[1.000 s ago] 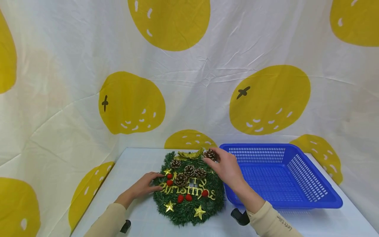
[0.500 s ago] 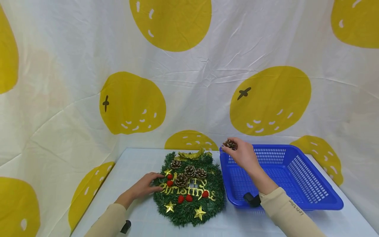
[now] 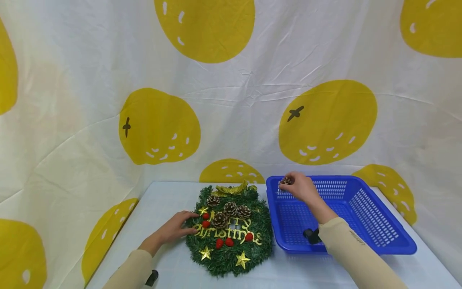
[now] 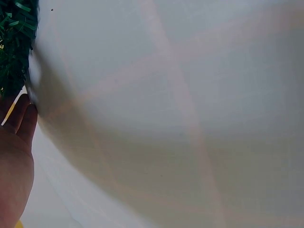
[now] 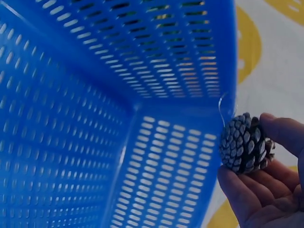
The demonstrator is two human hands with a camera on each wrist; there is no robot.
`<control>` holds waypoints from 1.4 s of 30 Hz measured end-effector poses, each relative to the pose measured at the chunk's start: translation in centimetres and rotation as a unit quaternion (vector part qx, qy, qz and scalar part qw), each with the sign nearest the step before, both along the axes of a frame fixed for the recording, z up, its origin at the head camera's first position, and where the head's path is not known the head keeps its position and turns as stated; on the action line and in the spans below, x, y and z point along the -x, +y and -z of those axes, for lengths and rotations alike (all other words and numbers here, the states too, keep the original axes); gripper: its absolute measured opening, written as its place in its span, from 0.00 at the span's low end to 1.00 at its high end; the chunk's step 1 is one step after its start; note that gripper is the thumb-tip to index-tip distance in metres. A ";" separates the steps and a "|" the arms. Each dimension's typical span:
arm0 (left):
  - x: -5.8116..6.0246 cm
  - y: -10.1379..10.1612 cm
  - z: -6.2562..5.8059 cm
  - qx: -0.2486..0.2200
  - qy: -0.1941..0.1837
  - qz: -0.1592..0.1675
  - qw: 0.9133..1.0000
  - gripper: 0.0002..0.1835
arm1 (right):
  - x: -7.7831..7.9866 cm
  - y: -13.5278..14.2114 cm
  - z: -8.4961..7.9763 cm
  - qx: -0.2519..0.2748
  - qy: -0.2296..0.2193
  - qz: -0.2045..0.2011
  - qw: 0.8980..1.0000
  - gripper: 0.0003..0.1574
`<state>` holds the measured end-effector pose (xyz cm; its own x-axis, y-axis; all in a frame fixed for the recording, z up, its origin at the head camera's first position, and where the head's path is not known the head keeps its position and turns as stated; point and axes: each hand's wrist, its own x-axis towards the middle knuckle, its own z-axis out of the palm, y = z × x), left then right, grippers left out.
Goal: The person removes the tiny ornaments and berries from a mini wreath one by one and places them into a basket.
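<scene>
Between thumb and fingers my right hand (image 3: 302, 188) pinches a brown pinecone (image 5: 243, 143), held over the back left part of the blue basket (image 3: 391, 241). A thin wire curls from the pinecone in the right wrist view. My left hand (image 3: 175, 227) rests at the left side of a green wreath (image 3: 221, 263), fingers extended against its edge. On the wreath are gold "Merry Christmas" lettering (image 3: 227, 233), several pinecones (image 3: 219, 220), red berries (image 3: 229, 242), gold stars (image 3: 242, 260) and a gold bow (image 3: 231, 189) at the top.
The perforated basket stands just right of the wreath on a white table (image 3: 169, 265). Behind the table hangs a white cloth (image 3: 231, 120) printed with large yellow fruits. A black wrist strap piece (image 3: 312, 236) shows below the right wrist.
My right hand has lifted the pinecone from the wreath's upper right and carried it rightward over the basket. The left hand has stayed at the wreath's edge.
</scene>
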<state>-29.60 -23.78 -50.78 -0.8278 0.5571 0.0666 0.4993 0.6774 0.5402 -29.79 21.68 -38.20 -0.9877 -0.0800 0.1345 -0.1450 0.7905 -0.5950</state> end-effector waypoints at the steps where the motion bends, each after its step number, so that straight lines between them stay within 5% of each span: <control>1: 0.0 0.0 0.0 0.000 0.000 0.000 1.000 0.33 | 0.2 0.1 0.2 -0.001 -0.007 -0.003 1.000 0.24; 19: -0.3 0.0 -0.4 -0.001 0.001 -0.002 1.000 0.32 | 1.5 0.8 2.9 -0.050 -0.040 -0.046 0.997 0.31; 34: -0.4 -0.1 -0.4 0.000 -0.007 0.002 1.000 0.32 | 1.7 1.0 3.5 -0.045 -0.049 -0.030 0.997 0.15; 42: -0.3 0.0 -0.4 -0.003 0.001 0.009 1.000 0.31 | 1.8 1.0 3.6 -0.067 -0.046 -0.032 0.996 0.24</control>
